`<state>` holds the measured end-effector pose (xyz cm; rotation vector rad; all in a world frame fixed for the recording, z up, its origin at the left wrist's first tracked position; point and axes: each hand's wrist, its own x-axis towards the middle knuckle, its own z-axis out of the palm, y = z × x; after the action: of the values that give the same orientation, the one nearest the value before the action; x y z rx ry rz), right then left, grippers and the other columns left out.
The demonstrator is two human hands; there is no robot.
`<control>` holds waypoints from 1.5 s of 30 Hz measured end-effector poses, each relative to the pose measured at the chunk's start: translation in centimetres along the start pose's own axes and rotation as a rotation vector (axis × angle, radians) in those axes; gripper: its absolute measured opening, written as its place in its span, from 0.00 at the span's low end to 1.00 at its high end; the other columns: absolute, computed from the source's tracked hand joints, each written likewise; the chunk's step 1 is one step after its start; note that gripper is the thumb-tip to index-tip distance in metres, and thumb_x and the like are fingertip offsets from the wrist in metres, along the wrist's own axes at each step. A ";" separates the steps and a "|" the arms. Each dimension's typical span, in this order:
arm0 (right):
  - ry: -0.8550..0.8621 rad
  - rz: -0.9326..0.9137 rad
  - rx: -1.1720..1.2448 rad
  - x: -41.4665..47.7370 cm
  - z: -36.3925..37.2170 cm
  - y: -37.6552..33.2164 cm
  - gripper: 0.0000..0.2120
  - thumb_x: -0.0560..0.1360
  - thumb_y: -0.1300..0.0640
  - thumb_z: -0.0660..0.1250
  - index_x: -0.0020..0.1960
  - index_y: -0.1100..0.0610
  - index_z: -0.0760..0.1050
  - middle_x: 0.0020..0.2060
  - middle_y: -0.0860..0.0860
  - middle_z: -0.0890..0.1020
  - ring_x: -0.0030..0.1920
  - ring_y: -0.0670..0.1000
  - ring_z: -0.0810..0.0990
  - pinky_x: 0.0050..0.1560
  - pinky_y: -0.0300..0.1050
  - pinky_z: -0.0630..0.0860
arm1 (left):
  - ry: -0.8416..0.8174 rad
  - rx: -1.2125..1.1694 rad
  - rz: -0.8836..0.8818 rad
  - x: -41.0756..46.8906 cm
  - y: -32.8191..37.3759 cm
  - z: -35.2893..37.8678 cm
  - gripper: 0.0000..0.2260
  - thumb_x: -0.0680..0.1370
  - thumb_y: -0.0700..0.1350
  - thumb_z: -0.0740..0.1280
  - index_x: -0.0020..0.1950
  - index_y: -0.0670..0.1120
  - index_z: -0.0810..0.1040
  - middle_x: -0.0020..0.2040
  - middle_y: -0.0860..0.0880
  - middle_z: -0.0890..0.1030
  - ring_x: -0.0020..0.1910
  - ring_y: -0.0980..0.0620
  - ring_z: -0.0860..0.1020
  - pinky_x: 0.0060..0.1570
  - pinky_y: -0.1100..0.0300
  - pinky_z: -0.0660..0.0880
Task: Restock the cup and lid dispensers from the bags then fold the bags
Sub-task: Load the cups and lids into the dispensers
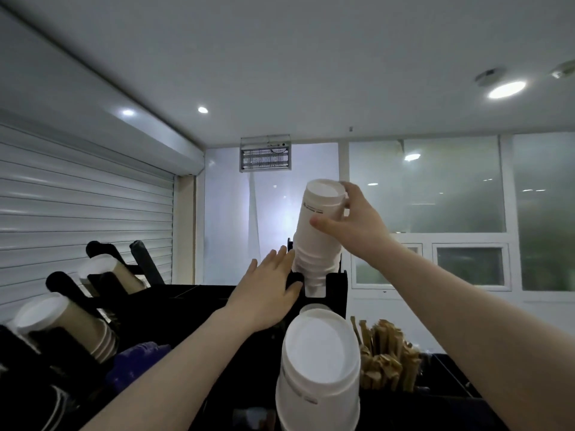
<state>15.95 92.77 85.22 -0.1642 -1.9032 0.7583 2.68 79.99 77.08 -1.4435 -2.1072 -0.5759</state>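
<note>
A tall stack of white paper cups [315,231] stands upside down in the far slot of the black dispenser [336,287]. My right hand [351,222] grips the top of this stack, thumb in front and fingers behind. My left hand [267,293] lies with straight fingers against the dispenser's left side, beside the stack's lower cups. A second stack of white cups [320,362] fills the near slot, bottoms toward me. No bag shows in this view.
Brown paper cups with white bottoms lie tilted in black holders at the left [62,321] and further back [109,272]. A bunch of brown paper-wrapped sticks [385,353] stands right of the near stack. A shutter [77,213] closes the left side.
</note>
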 end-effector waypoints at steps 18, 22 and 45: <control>-0.394 0.029 -0.452 0.1 3.6 5.3 0.37 0.64 0.65 0.73 0.67 0.48 0.62 0.52 0.50 0.72 0.49 0.53 0.74 0.35 0.39 0.68 | -0.017 -0.007 0.035 -0.6 -0.2 1.4 0.26 0.76 0.57 0.60 0.72 0.51 0.60 0.70 0.54 0.66 0.72 0.55 0.59 0.74 0.50 0.45; -0.383 0.020 -0.610 0.2 4.2 5.0 0.35 0.65 0.63 0.71 0.67 0.46 0.61 0.54 0.51 0.69 0.52 0.55 0.74 0.45 0.48 0.76 | -0.017 -0.009 0.024 -0.6 0.0 1.3 0.26 0.76 0.56 0.61 0.71 0.50 0.61 0.69 0.54 0.66 0.71 0.54 0.60 0.73 0.50 0.46; -0.056 0.009 -0.049 -20.3 -1.5 -1.4 0.12 0.76 0.58 0.62 0.49 0.41 0.76 0.45 0.38 0.82 0.46 0.39 0.79 0.48 0.37 0.74 | 0.216 -0.667 -0.070 -15.6 2.2 -0.6 0.16 0.76 0.45 0.67 0.64 0.50 0.76 0.58 0.55 0.79 0.57 0.64 0.75 0.58 0.70 0.69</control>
<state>26.78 83.50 70.63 -0.1836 -1.9762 0.7296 9.52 69.24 67.86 -1.5430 -1.8779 -1.4945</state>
